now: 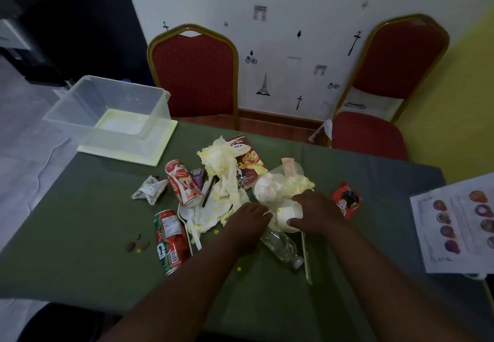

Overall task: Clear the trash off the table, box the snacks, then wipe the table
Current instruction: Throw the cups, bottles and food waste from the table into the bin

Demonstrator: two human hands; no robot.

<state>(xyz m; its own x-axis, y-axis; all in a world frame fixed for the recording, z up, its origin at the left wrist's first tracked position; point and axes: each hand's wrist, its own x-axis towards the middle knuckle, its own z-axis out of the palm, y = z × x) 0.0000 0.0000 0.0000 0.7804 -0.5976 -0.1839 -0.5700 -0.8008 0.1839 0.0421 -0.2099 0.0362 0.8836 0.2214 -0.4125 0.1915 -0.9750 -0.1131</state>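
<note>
A heap of trash lies on the green table (93,224): crumpled yellow-stained tissues (222,170), a white plastic bag (267,189), a clear empty bottle (280,248) and a white cup (287,214). My right hand (315,213) grips the cup, thumb underneath. My left hand (248,221) rests on the tissue and bag edge, fingers curled over it. Two crushed red cans (183,182) (171,237) lie to the left. A snack box with a cartoon mascot (251,162) sits behind the tissues, and a red snack packet (347,200) lies right of my right hand.
A clear plastic bin (66,113) stands on its pale lid at the table's far left corner. A silver wrapper (149,190), white spoon (184,214), nuts (137,244) and crumbs lie left. A printed sheet (454,224) rests at right. Two red chairs (197,74) (387,74) stand behind.
</note>
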